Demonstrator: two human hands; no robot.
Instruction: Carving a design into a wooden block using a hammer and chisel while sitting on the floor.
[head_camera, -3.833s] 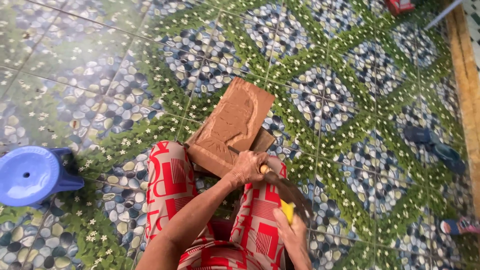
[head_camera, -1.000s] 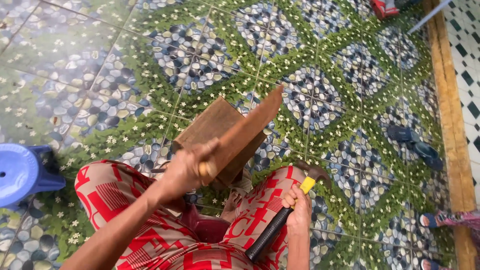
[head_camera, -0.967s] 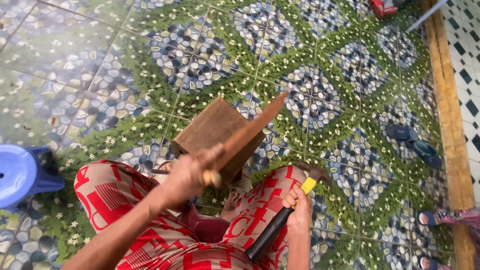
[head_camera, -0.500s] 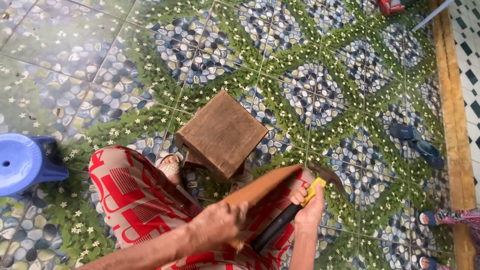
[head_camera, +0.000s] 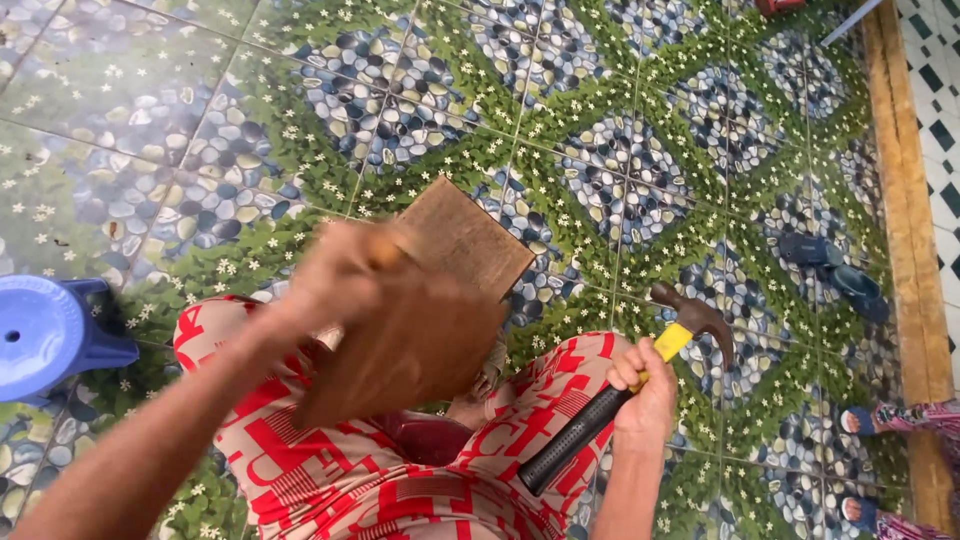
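From the left: my left hand (head_camera: 345, 275) is gripping a board (head_camera: 420, 345), blurred, over my lap. The wooden box (head_camera: 465, 235) is sitting on the floor (head_camera: 150, 90) ahead. My right hand (head_camera: 645, 385) is clasping the hammer (head_camera: 625, 390), idle; I judge nailing isn't begun.

No packages, labels, signs or screens anywhere in view.

We see a brown wooden board (head_camera: 420, 340), blurred, held tilted above the lap; a claw hammer (head_camera: 625, 385) with yellow-and-black handle angled head-up; a small square wooden stool (head_camera: 470, 235) on the tiled floor.
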